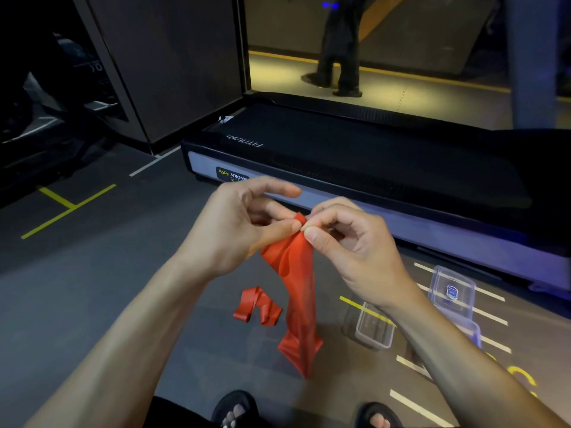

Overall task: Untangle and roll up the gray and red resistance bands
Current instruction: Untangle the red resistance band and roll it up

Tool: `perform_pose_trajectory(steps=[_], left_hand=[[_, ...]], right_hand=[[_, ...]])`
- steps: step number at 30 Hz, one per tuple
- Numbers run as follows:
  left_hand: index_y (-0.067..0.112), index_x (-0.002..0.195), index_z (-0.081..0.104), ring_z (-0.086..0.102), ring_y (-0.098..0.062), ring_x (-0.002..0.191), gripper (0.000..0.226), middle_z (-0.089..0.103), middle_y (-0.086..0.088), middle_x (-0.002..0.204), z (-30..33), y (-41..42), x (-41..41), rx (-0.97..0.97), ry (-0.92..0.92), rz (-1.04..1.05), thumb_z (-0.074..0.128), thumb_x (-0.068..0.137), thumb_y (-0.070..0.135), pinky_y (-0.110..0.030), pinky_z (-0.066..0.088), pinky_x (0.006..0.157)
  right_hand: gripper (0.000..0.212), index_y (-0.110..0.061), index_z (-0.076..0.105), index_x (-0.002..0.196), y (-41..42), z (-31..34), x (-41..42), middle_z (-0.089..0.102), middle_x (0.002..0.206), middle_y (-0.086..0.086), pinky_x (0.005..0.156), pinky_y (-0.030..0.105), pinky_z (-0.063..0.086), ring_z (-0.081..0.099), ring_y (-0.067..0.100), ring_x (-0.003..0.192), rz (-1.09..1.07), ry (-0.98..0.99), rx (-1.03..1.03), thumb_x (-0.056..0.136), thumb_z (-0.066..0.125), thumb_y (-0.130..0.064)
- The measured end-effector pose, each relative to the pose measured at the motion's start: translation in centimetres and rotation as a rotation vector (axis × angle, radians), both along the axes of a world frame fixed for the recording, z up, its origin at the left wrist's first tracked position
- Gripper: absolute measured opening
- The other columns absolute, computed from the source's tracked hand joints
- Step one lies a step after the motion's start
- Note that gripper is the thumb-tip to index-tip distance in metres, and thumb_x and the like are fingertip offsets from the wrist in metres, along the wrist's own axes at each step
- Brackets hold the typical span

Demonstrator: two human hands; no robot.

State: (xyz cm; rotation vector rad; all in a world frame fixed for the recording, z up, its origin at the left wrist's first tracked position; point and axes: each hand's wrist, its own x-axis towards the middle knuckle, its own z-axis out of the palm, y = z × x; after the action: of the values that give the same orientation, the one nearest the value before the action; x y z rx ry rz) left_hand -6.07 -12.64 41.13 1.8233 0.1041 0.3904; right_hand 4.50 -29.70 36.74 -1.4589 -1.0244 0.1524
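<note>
A red resistance band (298,291) hangs down from my two hands, its lower end bunched near the floor. My left hand (247,222) pinches the band's top end between thumb and fingers. My right hand (346,239) pinches the same top end from the right side, fingertips almost touching the left ones. The band's other end (258,307) lies curled on the dark floor to the lower left. No gray band shows in this view.
A black treadmill (355,156) stretches across the floor just beyond my hands. A clear plastic box (375,329) and its lid (452,290) sit on the floor at right. My sandalled feet (236,410) are at the bottom edge. A person's legs (340,50) stand far back.
</note>
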Motion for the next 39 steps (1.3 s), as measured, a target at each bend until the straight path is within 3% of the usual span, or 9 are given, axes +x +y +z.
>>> perform_pose_trajectory(steps=[3, 9, 19, 27, 32, 39], left_hand=[[0.013, 0.115, 0.07, 0.078, -0.027, 0.085, 0.035, 0.08, -0.006, 0.087, 0.1, 0.0, 0.0, -0.004, 0.014, 0.013, 0.081, 0.082, 0.008, -0.045, 0.064, 0.081], [0.007, 0.104, 0.074, 0.078, -0.023, 0.083, 0.027, 0.08, -0.007, 0.086, 0.0, -0.1, 0.1, -0.028, 0.027, 0.014, 0.082, 0.079, 0.009, -0.029, 0.063, 0.075], [0.003, 0.099, 0.076, 0.078, -0.026, 0.08, 0.023, 0.079, -0.011, 0.083, -0.2, -0.5, 0.2, -0.105, 0.009, 0.025, 0.082, 0.077, 0.008, -0.029, 0.063, 0.074], [0.009, 0.092, 0.08, 0.076, -0.024, 0.077, 0.018, 0.078, -0.016, 0.083, -0.4, -0.6, 0.3, -0.275, 0.09, -0.016, 0.081, 0.074, 0.012, -0.029, 0.061, 0.071], [0.011, 0.091, 0.081, 0.077, -0.027, 0.078, 0.016, 0.078, -0.018, 0.084, -0.4, -0.7, 0.2, -0.28, 0.065, -0.025, 0.081, 0.076, 0.012, -0.03, 0.061, 0.07], [0.005, 0.093, 0.079, 0.076, -0.025, 0.075, 0.02, 0.078, -0.016, 0.08, -0.9, -1.3, 0.5, -0.245, -0.012, 0.052, 0.082, 0.075, 0.014, -0.029, 0.06, 0.071]], right_hand=[[0.009, -0.016, 0.073, 0.086, 0.0, 0.1, 0.0, 0.066, 0.095, -0.005, 0.082, 0.035, 0.052, 0.065, 0.021, 0.092, 0.005, 0.017, 0.007, 0.091, 0.071, -0.009], [0.011, -0.017, 0.072, 0.084, -0.1, 0.3, -0.1, 0.068, 0.093, -0.001, 0.082, 0.035, 0.052, 0.065, 0.018, 0.089, 0.009, 0.041, 0.012, 0.091, 0.071, -0.008], [0.011, -0.013, 0.07, 0.084, -0.2, 0.4, -0.2, 0.066, 0.093, 0.001, 0.082, 0.031, 0.05, 0.064, 0.017, 0.089, 0.026, 0.088, 0.036, 0.091, 0.07, -0.005], [0.008, -0.013, 0.068, 0.083, -0.5, 0.4, -0.3, 0.065, 0.094, -0.003, 0.078, 0.053, 0.052, 0.065, 0.02, 0.09, -0.025, 0.045, -0.034, 0.092, 0.07, -0.014], [0.009, -0.014, 0.068, 0.083, -0.4, 0.5, -0.5, 0.066, 0.093, 0.0, 0.077, 0.043, 0.053, 0.065, 0.018, 0.089, -0.012, 0.098, -0.007, 0.091, 0.069, -0.012], [0.01, -0.014, 0.068, 0.081, -0.4, 0.8, -0.5, 0.066, 0.093, -0.001, 0.082, 0.04, 0.051, 0.063, 0.015, 0.091, -0.007, 0.144, 0.024, 0.091, 0.069, -0.011]])
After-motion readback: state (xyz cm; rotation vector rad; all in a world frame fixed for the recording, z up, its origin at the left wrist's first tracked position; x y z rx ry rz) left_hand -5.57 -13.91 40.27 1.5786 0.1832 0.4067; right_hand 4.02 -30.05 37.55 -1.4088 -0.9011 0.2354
